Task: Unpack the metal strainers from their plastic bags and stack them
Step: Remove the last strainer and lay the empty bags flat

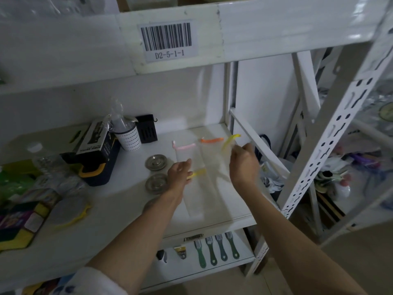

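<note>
Two round metal strainers lie bare on the white shelf (110, 222), one (156, 161) behind the other (156, 183). A third round metal shape (148, 206) shows partly under my left forearm. Several flat translucent bags lie to their right, with a pink strip (184, 146), an orange strip (212, 140) and yellow strips. My left hand (179, 174) pinches the yellow strip (198, 173) of a bag lying flat. My right hand (244, 165) holds up the edge of another bag by its yellow strip (230, 139). Whether these bags contain anything is unclear.
At the back stand a black spray-bottle box (93, 143), a white perforated cup (129, 138) and a small black holder (147, 128). Sponges and a yellow-rimmed round item (68, 211) lie at the left. Green-handled brushes (217, 248) sit on the lower shelf. A white upright post (319, 145) stands right.
</note>
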